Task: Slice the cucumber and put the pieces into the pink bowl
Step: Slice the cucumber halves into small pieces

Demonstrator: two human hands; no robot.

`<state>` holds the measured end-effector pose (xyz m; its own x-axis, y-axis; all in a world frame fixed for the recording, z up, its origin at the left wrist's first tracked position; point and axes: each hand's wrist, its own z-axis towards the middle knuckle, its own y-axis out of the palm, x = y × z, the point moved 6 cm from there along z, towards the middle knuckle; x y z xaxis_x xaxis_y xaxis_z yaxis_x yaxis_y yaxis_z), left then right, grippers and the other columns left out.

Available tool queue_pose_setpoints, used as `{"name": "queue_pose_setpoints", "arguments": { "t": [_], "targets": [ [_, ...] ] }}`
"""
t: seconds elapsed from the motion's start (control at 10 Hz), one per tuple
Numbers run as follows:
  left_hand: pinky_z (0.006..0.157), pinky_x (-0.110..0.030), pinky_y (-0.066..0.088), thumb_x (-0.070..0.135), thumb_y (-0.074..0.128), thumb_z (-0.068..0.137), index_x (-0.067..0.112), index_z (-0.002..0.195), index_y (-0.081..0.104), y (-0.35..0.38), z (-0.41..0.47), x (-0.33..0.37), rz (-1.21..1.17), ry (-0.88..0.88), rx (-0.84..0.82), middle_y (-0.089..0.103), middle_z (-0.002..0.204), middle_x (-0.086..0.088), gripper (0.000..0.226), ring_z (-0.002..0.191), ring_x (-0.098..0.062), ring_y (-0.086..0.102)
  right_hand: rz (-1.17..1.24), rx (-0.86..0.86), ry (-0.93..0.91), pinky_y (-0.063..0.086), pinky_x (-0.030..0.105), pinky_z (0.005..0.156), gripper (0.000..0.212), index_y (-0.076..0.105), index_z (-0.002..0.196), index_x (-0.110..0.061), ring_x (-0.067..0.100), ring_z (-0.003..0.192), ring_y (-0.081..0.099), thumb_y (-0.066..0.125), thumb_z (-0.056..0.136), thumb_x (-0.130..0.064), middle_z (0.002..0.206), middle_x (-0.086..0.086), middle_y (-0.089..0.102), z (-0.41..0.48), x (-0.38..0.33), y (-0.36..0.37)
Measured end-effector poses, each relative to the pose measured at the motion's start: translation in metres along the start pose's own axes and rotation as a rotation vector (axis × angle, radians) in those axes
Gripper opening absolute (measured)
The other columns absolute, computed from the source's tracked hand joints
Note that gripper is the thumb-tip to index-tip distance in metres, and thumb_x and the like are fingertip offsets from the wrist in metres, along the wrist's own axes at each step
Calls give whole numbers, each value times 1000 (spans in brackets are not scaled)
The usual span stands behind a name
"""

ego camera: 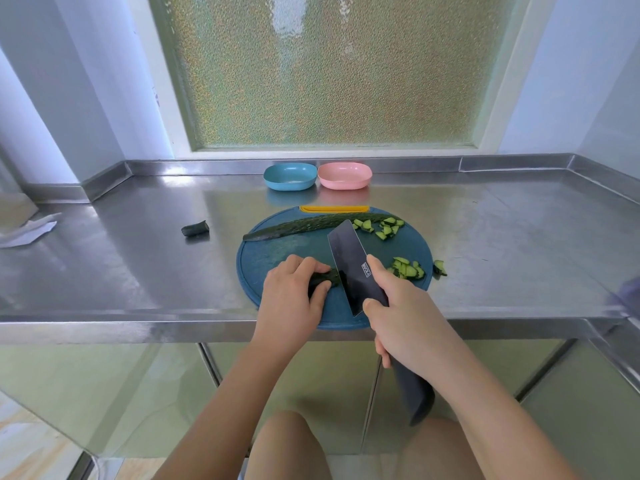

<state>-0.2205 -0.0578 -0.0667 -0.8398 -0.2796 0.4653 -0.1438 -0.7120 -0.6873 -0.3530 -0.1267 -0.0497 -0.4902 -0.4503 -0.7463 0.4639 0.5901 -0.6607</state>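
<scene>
A dark, bumpy cucumber piece (323, 280) lies near the front of a round board (270, 254), pinned by the left hand (294, 292), whose fingers curl over it to steady it against the knife (353, 268) standing at its cut end. The right hand (398, 320) grips the handle. A long half (311, 225) waits at the board's far edge, and pale-fleshed slices (408, 270) lie in 2 heaps at right. The pink bowl (344, 175), seemingly empty, sits beyond, beside a blue bowl (290, 176) on the worktop (138, 254).
</scene>
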Motion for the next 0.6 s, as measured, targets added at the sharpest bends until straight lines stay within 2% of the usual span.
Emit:
{"name": "queue_pose_setpoints", "arguments": {
  "t": [0.1,0.2,0.3,0.6],
  "targets": [
    [82,-33,40,17,65,84,16,98,65,0,0,-1,2,-1,1,58,93,-1,15,84,-22,55,-36,6,8,57,30,52,66,5,151,-42,11,36,53,36,99,-15,85,7,59,0,0,2],
    [82,-33,40,17,66,84,16,99,65,0,0,0,8,2,0,58,93,-1,15,84,-22,55,-78,4,1,58,32,54,67,1,151,-41,14,42,55,36,100,-16,88,7,60,-1,-2,3],
    [81,-34,41,16,66,83,15,97,65,0,0,1,5,7,8,59,92,-2,14,83,-22,56,-117,-3,-2,57,30,53,69,-2,152,-38,14,48,55,36,100,-15,79,5,59,-1,-5,5],
    [77,-38,44,17,63,82,13,96,65,1,0,1,24,23,1,58,90,-4,14,80,-25,56,-35,-38,58,48,23,38,69,1,153,-34,11,35,52,36,98,-11,100,17,62,16,-4,19]
  ]
}}
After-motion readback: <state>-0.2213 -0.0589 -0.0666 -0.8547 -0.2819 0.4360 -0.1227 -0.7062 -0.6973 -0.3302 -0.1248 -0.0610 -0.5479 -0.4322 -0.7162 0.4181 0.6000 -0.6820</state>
